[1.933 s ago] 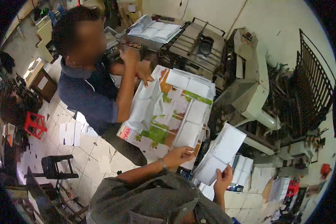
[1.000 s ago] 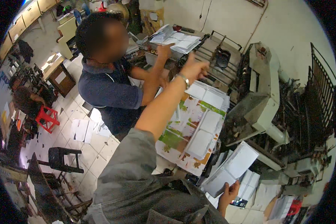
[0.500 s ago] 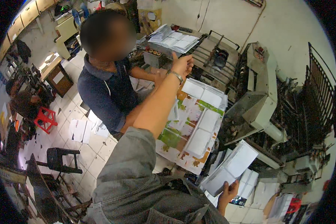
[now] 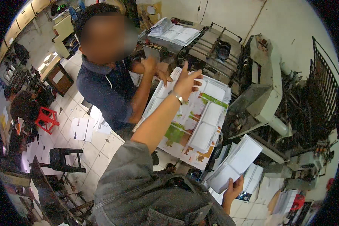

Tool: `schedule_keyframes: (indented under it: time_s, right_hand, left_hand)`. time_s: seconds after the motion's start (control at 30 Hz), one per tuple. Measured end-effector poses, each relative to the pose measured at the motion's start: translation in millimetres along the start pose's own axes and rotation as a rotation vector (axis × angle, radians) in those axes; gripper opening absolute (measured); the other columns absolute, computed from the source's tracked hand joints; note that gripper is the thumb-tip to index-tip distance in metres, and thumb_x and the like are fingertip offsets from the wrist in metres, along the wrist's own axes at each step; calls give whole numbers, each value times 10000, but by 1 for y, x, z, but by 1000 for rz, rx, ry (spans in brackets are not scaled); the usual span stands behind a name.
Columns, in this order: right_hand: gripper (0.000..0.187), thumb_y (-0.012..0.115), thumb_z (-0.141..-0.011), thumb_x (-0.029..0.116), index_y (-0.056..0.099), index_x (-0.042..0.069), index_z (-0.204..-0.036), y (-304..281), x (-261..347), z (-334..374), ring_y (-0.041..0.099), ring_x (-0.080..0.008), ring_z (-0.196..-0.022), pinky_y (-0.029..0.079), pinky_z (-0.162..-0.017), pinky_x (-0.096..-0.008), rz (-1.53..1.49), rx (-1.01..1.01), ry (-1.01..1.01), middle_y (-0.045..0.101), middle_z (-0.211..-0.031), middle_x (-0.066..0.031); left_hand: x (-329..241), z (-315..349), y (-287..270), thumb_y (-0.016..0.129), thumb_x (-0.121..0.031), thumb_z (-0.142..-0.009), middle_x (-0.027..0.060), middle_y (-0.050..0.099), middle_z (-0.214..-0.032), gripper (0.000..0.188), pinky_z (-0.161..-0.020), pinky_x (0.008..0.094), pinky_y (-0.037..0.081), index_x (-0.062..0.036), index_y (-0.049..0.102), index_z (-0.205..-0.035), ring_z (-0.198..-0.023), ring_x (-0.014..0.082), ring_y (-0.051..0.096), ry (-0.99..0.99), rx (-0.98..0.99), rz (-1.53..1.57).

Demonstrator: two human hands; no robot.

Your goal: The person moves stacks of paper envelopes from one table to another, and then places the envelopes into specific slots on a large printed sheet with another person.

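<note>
My left arm reaches across to the far part of a table, and my left hand [image 4: 187, 82], with a metal band at the wrist, is raised with its fingers apart. It holds nothing. Below it lie colourful printed sheets [image 4: 173, 133] with white paper stacks [image 4: 207, 126] on them. At the lower right, my right hand [image 4: 232, 190] grips the near edge of a thick stack of folded white paper [image 4: 235, 164]. That stack is tilted beside the table's right edge. A co-worker's hands [image 4: 163, 75] are just left of my left hand, near the table's far left side.
A co-worker [image 4: 105, 83] in a dark blue shirt stands close on the left. Behind the table is a large machine [image 4: 265, 98], with more white paper [image 4: 175, 34] on its far bed. A black stool [image 4: 67, 160] and a red stool [image 4: 47, 119] stand on the tiled floor.
My left hand has come down and nearer, and its fingers have spread. The co-worker's hands have shifted; a white stack at the table's left side now shows. My right hand still holds its paper.
</note>
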State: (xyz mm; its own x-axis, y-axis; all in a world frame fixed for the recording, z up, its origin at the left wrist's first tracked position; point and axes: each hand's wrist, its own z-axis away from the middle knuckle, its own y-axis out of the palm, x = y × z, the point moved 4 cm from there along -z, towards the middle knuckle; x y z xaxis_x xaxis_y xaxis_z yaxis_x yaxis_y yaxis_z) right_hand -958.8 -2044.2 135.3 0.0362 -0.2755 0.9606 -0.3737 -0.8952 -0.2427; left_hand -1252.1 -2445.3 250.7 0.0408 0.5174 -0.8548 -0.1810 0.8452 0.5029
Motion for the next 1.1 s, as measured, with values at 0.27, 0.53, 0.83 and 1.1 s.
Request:
schedule_keyframes:
  time_s: [0.27,0.53,0.83,1.1]
  right_hand:
    - [492,653,-860,-19,471,-70,-1315,7,0,-8,572,-174,-1031,446,-921,-302,218,86,31,601,-1149,-129]
    - [494,642,-838,-49,489,-32,-1307,93,51,-65,604,-160,-1041,476,-881,-273,-221,263,8,639,-1156,-111]
    - [553,714,-846,103,484,19,-1342,194,44,-28,656,-217,-974,528,-842,-346,-95,699,0,657,-1116,-148]
    - [775,724,-853,212,318,113,-1506,183,35,-47,646,-182,-803,537,-699,-322,20,754,116,676,-986,-126]
  left_hand:
    - [72,67,-7,714,-262,-890,95,632,-1022,808,-626,313,517,-125,240,-1530,-798,165,613,-150,215,-187]
    - [190,168,-8,752,-277,-859,196,553,-1282,894,-975,369,483,-71,202,-1533,-1134,259,575,-130,418,-417]
    - [129,213,-89,652,-102,-917,21,678,-951,196,-759,260,496,-12,652,-1091,-851,97,605,5,57,-555]
    - [90,226,-124,651,-74,-913,26,672,-1011,231,-809,262,479,9,623,-1127,-909,92,588,-4,-91,-553]
